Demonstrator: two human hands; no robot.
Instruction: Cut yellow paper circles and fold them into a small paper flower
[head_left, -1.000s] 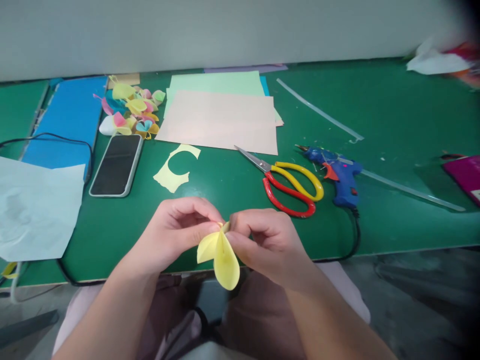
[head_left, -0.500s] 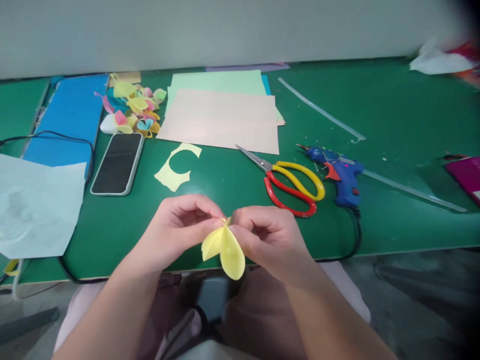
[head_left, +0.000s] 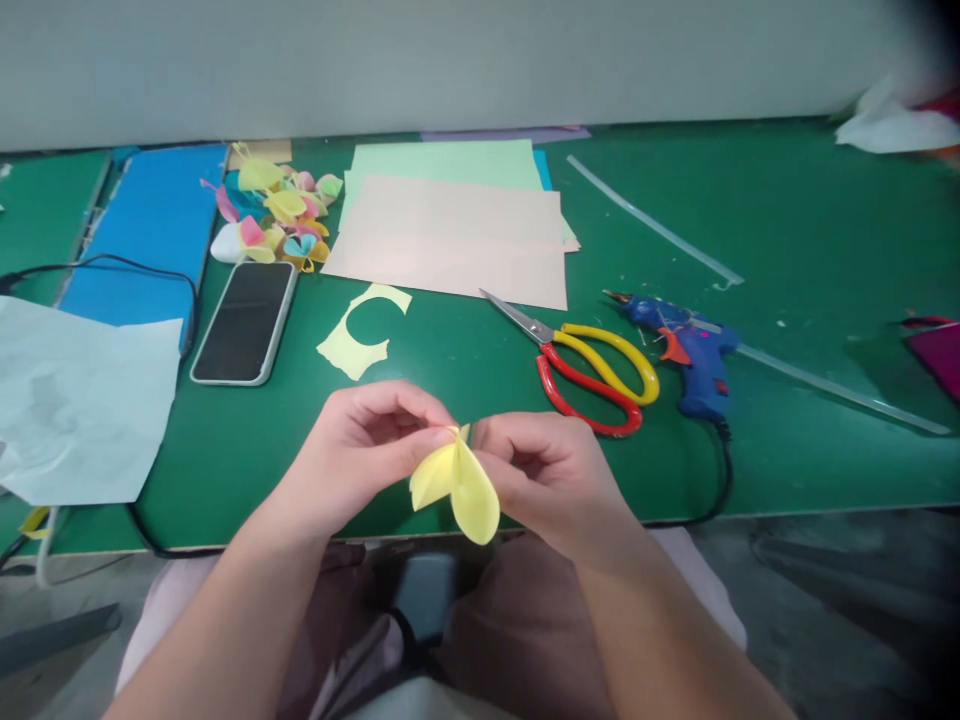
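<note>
Both hands meet over the table's front edge around a yellow folded-paper butterfly (head_left: 474,492), its rounded wings hanging downward. My left hand (head_left: 367,450) pinches its narrow top from the left, thumb against forefinger. From the right, my right hand (head_left: 540,465) is closed on the same narrow part. The fingertips partly hide what lies between them. Beyond the hands is a pale yellow paper offcut (head_left: 356,340) with a round cut-out. Scissors (head_left: 581,365) with one red and one yellow handle lie just past my right hand.
A blue glue gun (head_left: 701,360) lies right of the scissors, near a loose glue stick (head_left: 652,220). Paper sheets (head_left: 450,240) are stacked at the back. Left of them are colourful paper butterflies (head_left: 277,205), a phone (head_left: 246,322), a blue board (head_left: 150,230) and a pale sheet (head_left: 82,400).
The view has shifted slightly, so the table items sit a little further right. Both hands keep their pinch on the yellow butterfly, whose wings appear slightly higher and tilted.
</note>
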